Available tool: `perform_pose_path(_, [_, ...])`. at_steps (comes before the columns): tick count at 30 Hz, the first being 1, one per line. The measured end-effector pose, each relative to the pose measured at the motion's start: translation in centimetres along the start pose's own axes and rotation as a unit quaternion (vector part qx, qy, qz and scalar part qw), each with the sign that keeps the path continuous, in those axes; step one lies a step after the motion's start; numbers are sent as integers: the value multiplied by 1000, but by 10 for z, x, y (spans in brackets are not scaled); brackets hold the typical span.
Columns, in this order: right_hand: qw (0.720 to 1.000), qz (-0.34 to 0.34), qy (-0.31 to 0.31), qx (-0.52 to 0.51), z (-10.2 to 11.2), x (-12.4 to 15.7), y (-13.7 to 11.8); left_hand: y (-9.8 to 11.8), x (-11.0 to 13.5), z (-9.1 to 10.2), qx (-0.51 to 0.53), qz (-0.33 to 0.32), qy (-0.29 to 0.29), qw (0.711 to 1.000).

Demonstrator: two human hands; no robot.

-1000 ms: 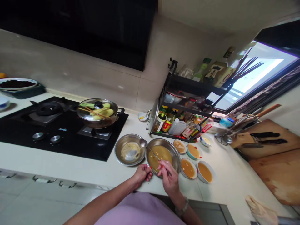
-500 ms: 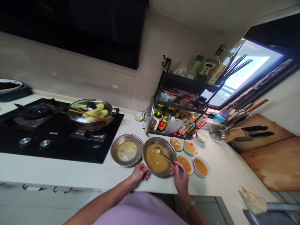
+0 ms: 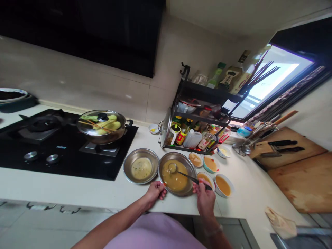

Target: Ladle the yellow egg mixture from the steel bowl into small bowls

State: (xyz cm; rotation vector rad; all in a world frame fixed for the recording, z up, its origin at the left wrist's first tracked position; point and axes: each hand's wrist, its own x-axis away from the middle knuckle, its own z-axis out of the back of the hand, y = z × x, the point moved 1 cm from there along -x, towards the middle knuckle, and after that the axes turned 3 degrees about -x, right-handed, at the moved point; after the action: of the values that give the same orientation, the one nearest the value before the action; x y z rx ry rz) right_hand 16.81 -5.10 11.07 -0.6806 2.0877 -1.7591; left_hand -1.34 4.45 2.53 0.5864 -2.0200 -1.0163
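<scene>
My right hand (image 3: 204, 195) is closed around the dark handle of a ladle (image 3: 190, 177), whose round head lies in the tan liquid of a metal bowl (image 3: 193, 169). With fingers pinched, my left hand (image 3: 156, 192) grips that bowl's near left rim. Just left of it sits a second metal bowl (image 3: 126, 160) holding a pale, cloudy liquid with dark specks. Several small bowls stand right of the ladle bowl; one white bowl (image 3: 232, 187) contains orange-tan liquid, and a teal-rimmed bowl (image 3: 204, 168) has similar contents. My right hand partly hides another small bowl.
A lidded pan (image 3: 103, 137) with green and yellow food stands on the black stove (image 3: 77, 166). Behind the bowls is a black rack (image 3: 204, 119) full of bottles. Knives in a wooden block (image 3: 259, 149) and cutting boards (image 3: 298, 186) are at right, with a cloth (image 3: 280, 223) nearer.
My right hand has moved right and slightly down with the ladle, its head shifting a little left within the liquid. My left hand stays at the rim.
</scene>
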Motion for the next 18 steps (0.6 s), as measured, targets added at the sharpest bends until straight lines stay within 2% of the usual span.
perform_pose_path(8, [999,19,-39,-13,-13,11,-15,0,0,0,3,3,-4,1000])
perform_pose_path(14, [994,32,-108,-1,-42,23,-11,-3,-1,0,7,-1,-5,1000])
perform_pose_path(18, [977,98,-184,51,-58,33,-2,-1,0,0,9,-1,-9,1000])
